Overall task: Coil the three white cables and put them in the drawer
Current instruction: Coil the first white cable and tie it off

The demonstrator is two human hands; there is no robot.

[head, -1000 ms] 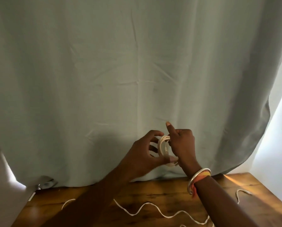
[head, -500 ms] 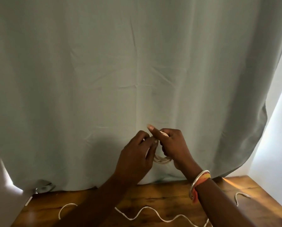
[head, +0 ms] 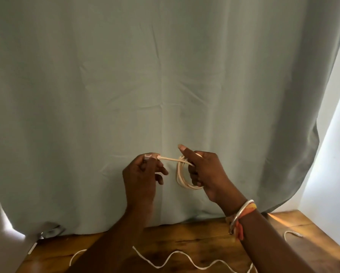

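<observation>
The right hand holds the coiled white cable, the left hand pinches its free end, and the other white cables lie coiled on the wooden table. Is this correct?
No. The head view shows the right hand holding the coiled white cable and the left hand pinching its free end, but the other white cables on the wooden table lie loose, not coiled.

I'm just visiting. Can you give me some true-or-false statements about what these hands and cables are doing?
1. The right hand holds a coiled cable. True.
2. The left hand hangs idle and empty. False: it pinches that cable's end.
3. A loose cable lies uncoiled on the wooden table. True.
4. The bangle sits on the left wrist. False: it is on the right wrist.
</observation>
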